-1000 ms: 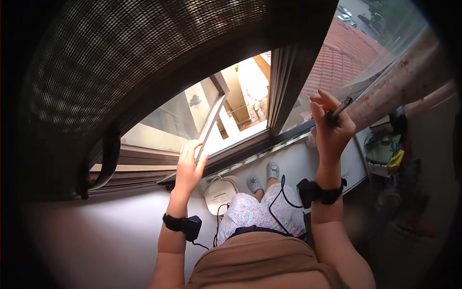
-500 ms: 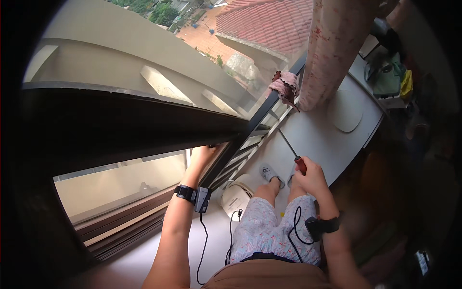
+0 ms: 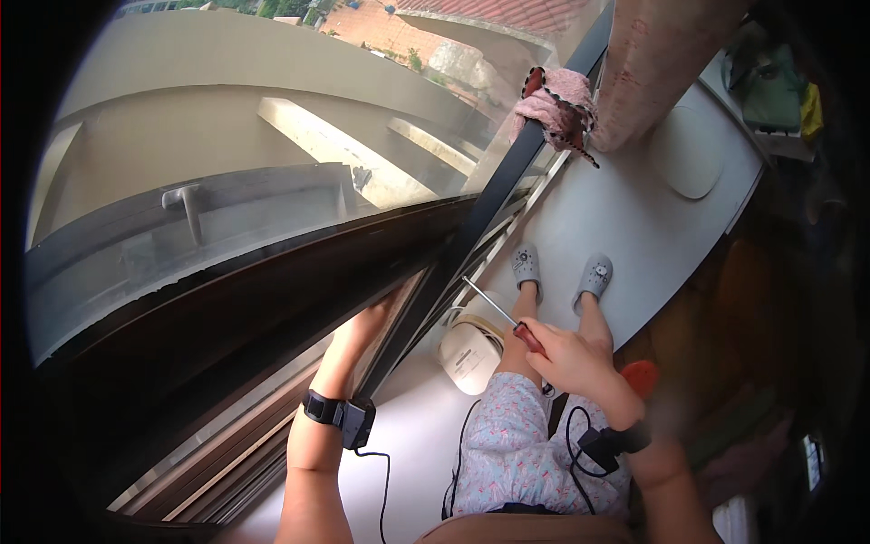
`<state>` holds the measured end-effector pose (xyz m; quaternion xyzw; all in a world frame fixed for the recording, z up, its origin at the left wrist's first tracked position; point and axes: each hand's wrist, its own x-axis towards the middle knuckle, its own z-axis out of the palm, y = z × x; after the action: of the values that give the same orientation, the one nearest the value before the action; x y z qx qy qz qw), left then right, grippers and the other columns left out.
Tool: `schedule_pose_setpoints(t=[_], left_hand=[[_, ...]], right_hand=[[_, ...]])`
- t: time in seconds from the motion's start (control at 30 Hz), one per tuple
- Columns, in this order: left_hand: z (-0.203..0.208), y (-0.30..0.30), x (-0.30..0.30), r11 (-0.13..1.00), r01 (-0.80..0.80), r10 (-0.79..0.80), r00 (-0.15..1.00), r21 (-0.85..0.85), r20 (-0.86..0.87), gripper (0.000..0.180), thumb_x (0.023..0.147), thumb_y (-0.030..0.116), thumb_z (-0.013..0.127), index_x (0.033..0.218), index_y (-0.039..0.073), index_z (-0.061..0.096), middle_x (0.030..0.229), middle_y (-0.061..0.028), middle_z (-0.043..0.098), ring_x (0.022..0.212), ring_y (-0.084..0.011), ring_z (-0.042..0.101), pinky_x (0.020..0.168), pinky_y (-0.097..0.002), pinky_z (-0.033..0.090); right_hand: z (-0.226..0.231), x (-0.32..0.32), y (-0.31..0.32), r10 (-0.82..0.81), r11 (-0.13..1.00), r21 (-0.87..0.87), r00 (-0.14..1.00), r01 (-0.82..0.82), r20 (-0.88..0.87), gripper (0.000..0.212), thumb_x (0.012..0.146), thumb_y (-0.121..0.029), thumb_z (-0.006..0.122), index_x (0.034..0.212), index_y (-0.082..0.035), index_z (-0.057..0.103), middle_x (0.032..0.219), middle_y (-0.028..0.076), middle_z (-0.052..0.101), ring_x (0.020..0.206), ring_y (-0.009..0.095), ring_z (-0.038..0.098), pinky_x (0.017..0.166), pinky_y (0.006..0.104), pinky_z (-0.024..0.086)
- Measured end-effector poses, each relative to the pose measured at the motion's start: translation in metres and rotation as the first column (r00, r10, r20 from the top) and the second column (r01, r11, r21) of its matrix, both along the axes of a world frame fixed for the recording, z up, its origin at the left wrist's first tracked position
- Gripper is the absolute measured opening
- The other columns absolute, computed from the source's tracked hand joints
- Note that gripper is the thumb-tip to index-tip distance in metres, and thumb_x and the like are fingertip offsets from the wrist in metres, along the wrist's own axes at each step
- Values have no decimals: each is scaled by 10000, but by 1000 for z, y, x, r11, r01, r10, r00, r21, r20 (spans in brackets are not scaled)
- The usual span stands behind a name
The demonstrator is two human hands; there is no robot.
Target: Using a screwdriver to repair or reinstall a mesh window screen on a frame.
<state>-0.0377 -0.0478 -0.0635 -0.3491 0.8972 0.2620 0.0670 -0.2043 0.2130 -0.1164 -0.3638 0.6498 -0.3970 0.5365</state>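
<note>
Right hand point(image 3: 575, 358) is closed round the red-handled screwdriver point(image 3: 528, 338), shaft pointing up and left, its tip near the dark window bar point(image 3: 480, 218). Over on the left, the hand point(image 3: 362, 328) reaches in behind the brown window sash point(image 3: 263, 292); the fingers are out of sight, so no telling whether they grip. How far along? The tool is in hand and the sash is in place, but no screw shows under the tip, so turning looks not yet under way here; what's loosened or left can't be seen.

And compared with half a second ago, the screwdriver's tip has come closer to the bar, and both grey clogs point(image 3: 596, 276) now show fully on the white surface point(image 3: 652, 227). Further out, pink cloth point(image 3: 564, 104) is wrapped on the bar beside the curtain point(image 3: 657, 63).
</note>
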Motion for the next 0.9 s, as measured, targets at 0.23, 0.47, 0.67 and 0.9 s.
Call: schedule_pose_setpoints(t=[0.23,0.47,0.67,0.9], left_hand=[[2,0,12,983,-127,120,991,132,63,337,780,296,673,990,34,640,848,-155,650,772,-280,632,663,-324,483],[20,26,117,884,-465,378,774,50,509,523,623,75,763,1092,-3,544,1021,-146,613,939,-246,581,849,-318,428],[13,25,199,980,-156,197,820,-122,538,130,714,72,637,769,-14,555,748,-193,563,715,-386,560,644,-417,451],[21,19,174,972,-221,221,728,-84,649,206,733,154,626,852,-6,572,828,-221,596,786,-398,577,683,-430,461]], right_hand=[[-20,19,-26,-51,998,24,997,49,56,367,765,-115,563,1106,-8,482,926,204,589,835,388,576,709,420,472],[-24,26,-40,-44,960,-280,996,20,-78,188,712,-53,594,890,-47,533,717,110,555,660,296,583,576,366,475],[24,46,-109,-394,830,-504,890,237,-230,427,698,-97,682,1082,32,547,818,100,532,577,190,555,501,267,469],[51,65,-154,-518,759,-591,804,274,-292,395,723,-108,587,1079,60,554,978,134,520,638,156,540,494,240,463]])
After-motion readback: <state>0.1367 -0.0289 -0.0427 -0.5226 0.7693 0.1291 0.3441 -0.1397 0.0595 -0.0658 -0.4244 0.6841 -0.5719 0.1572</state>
